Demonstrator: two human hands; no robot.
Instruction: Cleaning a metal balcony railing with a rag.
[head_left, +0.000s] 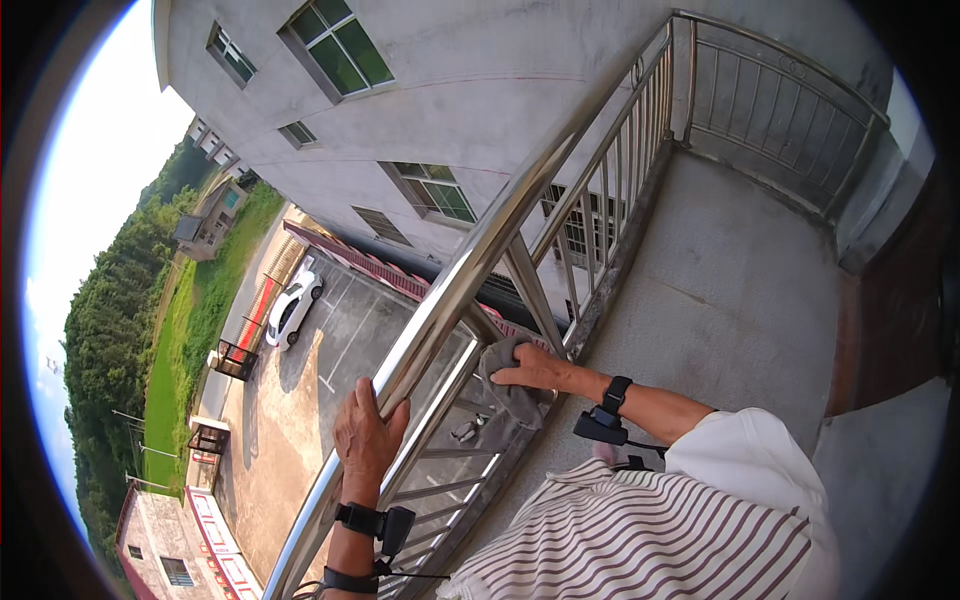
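My right hand grips a grey cloth against the inner side of the stainless steel balcony railing. The cloth lies over the end of the lower rail by a post and hangs down loosely. My left hand rests on the thick top handrail, with its fingers over the tube and the thumb reaching along it. Between the two hands runs the lower rail, with thin balusters beneath it. Both wrists wear black straps with small devices, one being the right wrist device.
The concrete balcony floor stretches ahead to a corner railing. A grey building wall with windows stands across the gap. Beyond the railing, a long drop leads to a paved yard with a parked white car.
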